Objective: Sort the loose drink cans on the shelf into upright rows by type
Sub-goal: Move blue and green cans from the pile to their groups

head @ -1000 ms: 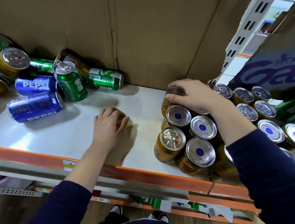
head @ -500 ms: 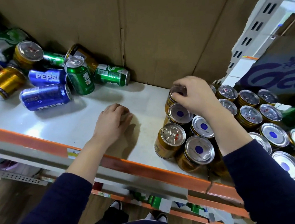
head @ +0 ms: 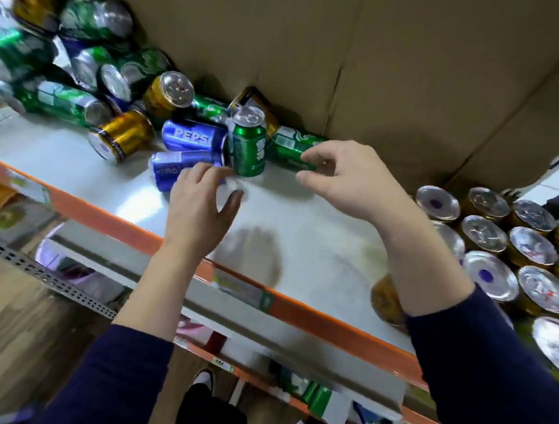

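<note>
Both hands are empty, fingers loosely spread. The right hand (head: 338, 178) is nearest the green can (head: 287, 146), which lies on its side at the shelf's back, its long axis pointing at the fingers. The left hand (head: 200, 208) hovers over a flat Pepsi can (head: 177, 169).

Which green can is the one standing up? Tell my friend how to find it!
On the white shelf with the orange front edge, find the jumbled can pile at the left. At its right edge, between a blue Pepsi can and a green can, both lying down, one green metal can stands on end, silver top up.
</note>
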{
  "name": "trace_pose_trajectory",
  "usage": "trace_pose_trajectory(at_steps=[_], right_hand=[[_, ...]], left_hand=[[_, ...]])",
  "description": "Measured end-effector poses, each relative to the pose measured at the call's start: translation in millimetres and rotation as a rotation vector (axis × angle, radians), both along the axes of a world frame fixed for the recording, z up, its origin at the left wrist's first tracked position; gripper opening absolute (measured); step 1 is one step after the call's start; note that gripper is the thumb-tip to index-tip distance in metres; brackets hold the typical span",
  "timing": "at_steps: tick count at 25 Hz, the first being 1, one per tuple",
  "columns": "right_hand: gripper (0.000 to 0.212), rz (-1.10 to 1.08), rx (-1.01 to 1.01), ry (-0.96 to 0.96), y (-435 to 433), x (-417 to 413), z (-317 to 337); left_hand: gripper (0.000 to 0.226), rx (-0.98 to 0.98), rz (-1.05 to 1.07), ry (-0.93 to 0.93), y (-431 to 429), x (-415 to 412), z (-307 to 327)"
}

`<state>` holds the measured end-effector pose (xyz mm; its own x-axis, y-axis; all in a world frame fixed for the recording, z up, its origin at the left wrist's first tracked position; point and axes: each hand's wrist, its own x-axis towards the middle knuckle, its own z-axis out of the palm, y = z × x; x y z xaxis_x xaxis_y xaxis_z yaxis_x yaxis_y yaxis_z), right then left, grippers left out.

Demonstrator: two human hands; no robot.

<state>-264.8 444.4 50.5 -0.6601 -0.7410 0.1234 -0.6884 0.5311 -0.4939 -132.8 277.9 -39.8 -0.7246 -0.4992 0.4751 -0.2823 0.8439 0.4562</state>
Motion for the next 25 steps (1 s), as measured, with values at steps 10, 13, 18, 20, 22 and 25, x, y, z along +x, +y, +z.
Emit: trace_pose_trajectory(at_steps=[10,13,18,20,22,25], right_hand=[[0.077,-0.377,-0.161,-0.136,-128,-3,-72],[0.077,-0.415,-0.266,-0.183,-146,-5,-82],[0.063,-0.458,-0.377,-0.153,-149,-4,-84],[0.063,-0.486,-0.439,-0.134,-139,1,-83],[0.063,-0.535,-0.499,-0.107,-125,7,-76],[0.060,-0.582,-0.564,-0.129,-95,21,-67]], left_hand=[[0.081,-0.053,-0.167,-0.351,-134,-9,-15],[0.079,0.155,-0.283,-0.231,-145,-4,-19],[0.077,0.300,-0.341,-0.146,-154,-2,-24],[0.077,0.364,-0.351,-0.071,-151,0,-23],[0.076,0.432,-0.383,0.014,-144,1,-19],[0.077,0.601,-0.420,0.109,-125,-3,-7]])
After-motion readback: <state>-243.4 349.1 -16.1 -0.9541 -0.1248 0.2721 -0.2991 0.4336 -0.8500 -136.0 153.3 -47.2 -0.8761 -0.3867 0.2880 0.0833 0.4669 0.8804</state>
